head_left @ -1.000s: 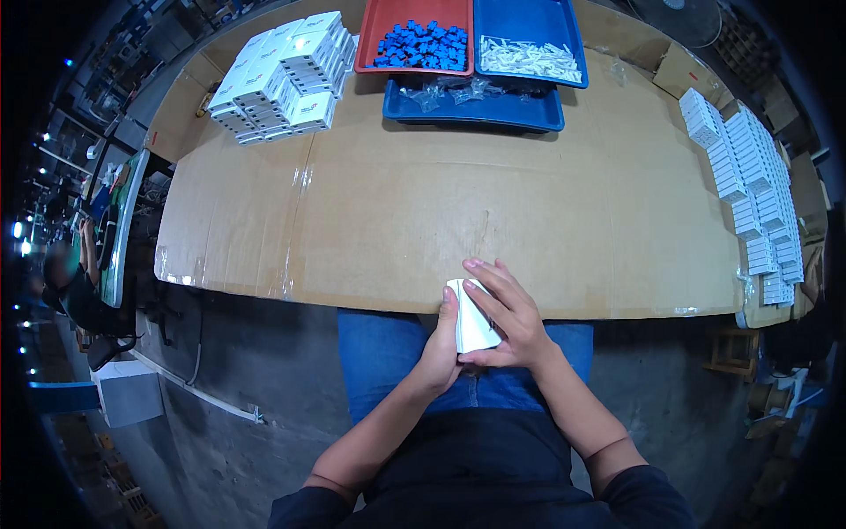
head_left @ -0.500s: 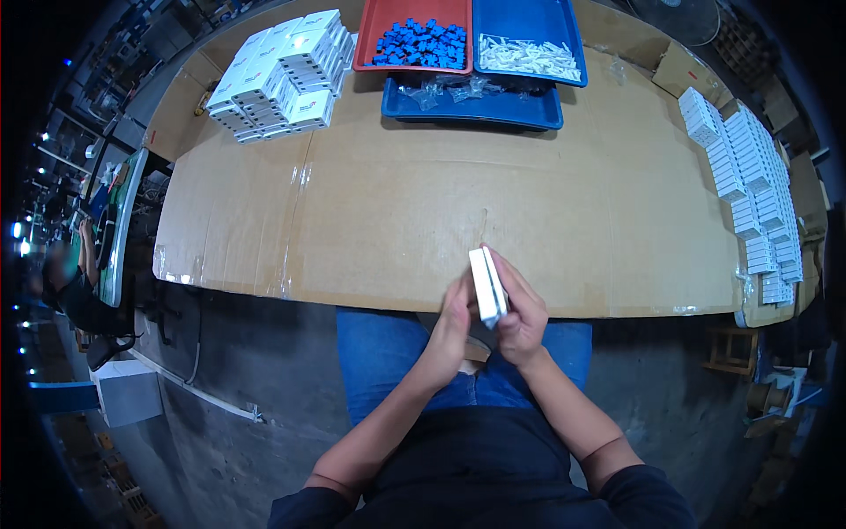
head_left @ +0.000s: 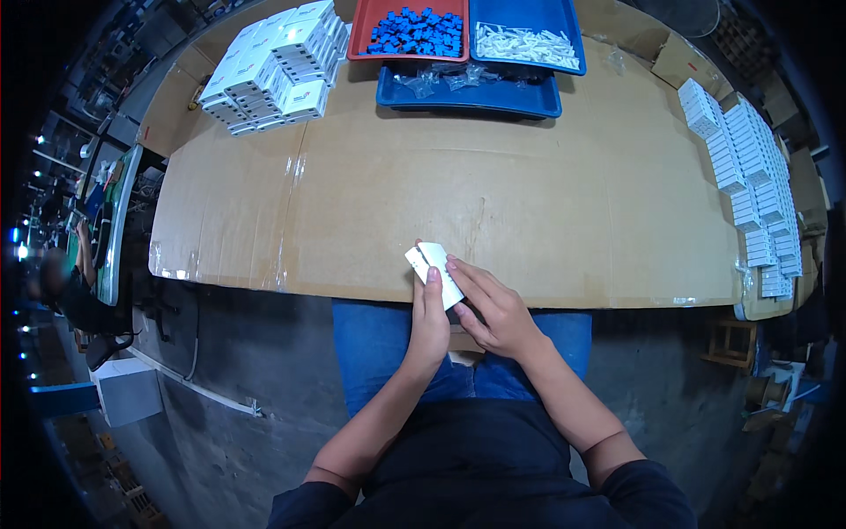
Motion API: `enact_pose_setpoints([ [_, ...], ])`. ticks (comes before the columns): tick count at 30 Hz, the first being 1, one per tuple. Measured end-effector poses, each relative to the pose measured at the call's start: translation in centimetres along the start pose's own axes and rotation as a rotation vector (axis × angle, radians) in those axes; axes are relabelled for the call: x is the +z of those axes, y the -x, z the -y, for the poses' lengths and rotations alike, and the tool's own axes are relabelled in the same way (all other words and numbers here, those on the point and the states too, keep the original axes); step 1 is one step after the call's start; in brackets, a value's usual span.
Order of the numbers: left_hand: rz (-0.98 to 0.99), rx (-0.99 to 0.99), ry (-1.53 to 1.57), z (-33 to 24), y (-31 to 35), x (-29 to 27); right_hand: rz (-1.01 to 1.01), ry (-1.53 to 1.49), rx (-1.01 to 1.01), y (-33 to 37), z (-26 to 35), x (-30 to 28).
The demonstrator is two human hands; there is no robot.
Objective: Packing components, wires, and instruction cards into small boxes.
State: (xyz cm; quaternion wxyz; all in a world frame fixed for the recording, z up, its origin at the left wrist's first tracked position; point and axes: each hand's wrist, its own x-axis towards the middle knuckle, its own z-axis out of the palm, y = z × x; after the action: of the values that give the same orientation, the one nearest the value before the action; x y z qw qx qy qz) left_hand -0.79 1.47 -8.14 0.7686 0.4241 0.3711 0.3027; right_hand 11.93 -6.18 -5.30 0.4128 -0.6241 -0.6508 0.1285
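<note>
Over the table's near edge, in front of my lap, a small flat white box is tilted between my hands. A narrow white strip or flap stands out along its upper left side, with a dark gap beside it. My left hand grips the box from the left, the thumb lying on its face and the other fingers mostly hidden behind. From the right, my right hand holds its edge, with the fingertips on the upper face and the thumb at the lower corner.
A cardboard-covered table spreads ahead. Stacked white boxes stand far left; rows of white boxes line the right. At the back are a red tray of blue parts, a blue tray of white pieces and a lower blue tray with clear bags.
The box has moved left and turned from edge-on to show its broad face. My left hand has shifted left, and my right fingers now lie across the box's right side.
</note>
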Motion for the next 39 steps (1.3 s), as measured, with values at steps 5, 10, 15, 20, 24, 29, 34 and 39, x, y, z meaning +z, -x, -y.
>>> enact_pose_setpoints([
  [5, -0.025, -0.013, -0.070, -1.4, 0.8, 1.4, -0.146, 0.036, -0.103, 0.8, -1.5, 1.5],
  [10, -0.055, 0.002, -0.080, -0.7, 0.7, 1.3, -0.171, 0.034, -0.091, 1.3, -1.7, 2.2],
  [15, -0.077, 0.014, -0.067, -0.9, 0.7, 1.6, -0.142, 0.064, -0.073, 1.4, -1.5, 2.3],
  [20, -0.084, 0.023, -0.064, -0.6, 0.7, 1.4, -0.140, 0.073, -0.076, 1.7, -1.3, 2.4],
  [24, -0.083, 0.007, -0.045, -1.0, 0.7, 1.5, -0.170, 0.101, -0.092, 1.6, -1.2, 2.8],
  [29, -0.093, -0.002, -0.017, -0.3, 0.3, 0.8, -0.186, 0.101, -0.079, 1.7, -1.1, 3.0],
  [34, -0.052, -0.065, 0.096, -1.2, -0.5, -0.4, -0.093, -0.069, 0.031, 0.1, 0.2, 1.5],
  [39, 0.119, 0.268, -0.160, -3.0, -0.3, -0.8, -0.069, -0.603, 0.413, 0.1, -0.3, -0.1],
])
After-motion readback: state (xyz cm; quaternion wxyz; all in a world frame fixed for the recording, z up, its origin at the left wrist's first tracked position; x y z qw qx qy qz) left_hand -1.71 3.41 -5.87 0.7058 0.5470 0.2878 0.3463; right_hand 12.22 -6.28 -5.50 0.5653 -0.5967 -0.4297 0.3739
